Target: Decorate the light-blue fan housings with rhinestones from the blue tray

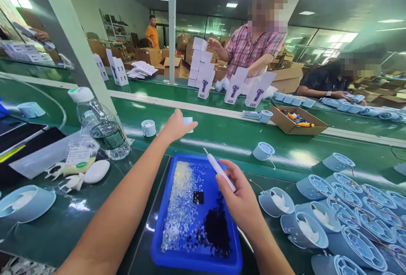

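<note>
A tray [165, 241] lies near the middle of the table, with small beads [182, 207] in it. The right hand [241, 201] hangs over the tray's right edge; the left hand [176, 126] reaches farther out, over the conveyor belt [222, 133]. Left of the tray stands a water bottle [101, 125]. Fan housings [345, 215] crowd the right. An open cardboard box [293, 125] sits far right on the belt, and cartons [234, 85] stand behind it

No lettering anywhere is clear enough to read.
</note>
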Demonstrator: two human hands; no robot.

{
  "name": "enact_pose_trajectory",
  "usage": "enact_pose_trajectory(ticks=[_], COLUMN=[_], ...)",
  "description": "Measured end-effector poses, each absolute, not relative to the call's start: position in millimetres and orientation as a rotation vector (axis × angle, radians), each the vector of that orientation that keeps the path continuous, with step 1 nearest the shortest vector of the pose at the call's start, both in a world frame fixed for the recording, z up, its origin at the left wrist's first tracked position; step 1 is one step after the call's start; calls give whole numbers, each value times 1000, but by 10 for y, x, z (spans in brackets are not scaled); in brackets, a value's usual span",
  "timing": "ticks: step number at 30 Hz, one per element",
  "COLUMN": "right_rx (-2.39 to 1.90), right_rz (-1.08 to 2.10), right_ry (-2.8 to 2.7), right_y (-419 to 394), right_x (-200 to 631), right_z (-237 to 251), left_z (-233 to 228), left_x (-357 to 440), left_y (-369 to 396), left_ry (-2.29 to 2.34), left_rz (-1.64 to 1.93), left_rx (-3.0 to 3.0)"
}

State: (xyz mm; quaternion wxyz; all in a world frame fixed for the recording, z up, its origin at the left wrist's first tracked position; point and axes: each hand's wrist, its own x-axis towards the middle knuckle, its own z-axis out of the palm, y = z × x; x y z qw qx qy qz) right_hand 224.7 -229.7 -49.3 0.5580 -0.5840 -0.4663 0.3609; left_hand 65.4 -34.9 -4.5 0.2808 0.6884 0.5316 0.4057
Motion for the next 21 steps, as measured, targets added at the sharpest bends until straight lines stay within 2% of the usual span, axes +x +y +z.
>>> enact_pose_trajectory(ticks=[3,8,11,16,21], right_rx=[-1350,-1225,-1212,-1235,-1124], right_rz=[765,753,734,597,601], right_ry=[-1100,-1264,-1425,-1526,-1570], right_y=[-2325,-2351,-2356,-2359,-2394], right_x=[2234,2185,2159,2151,2169], right_z=[-483,-568,-643,-672,-617], left_z=[-90,-249,-352,-316,-229], left_x=[669,728,770,735,491], left_y=[-345,-362,-353,-278,-186], left_ry=[1437,1507,1470,1424,1906], left_rz=[989,523,362,550,807], left_rx=[2048,2333,2405,2309,2145])
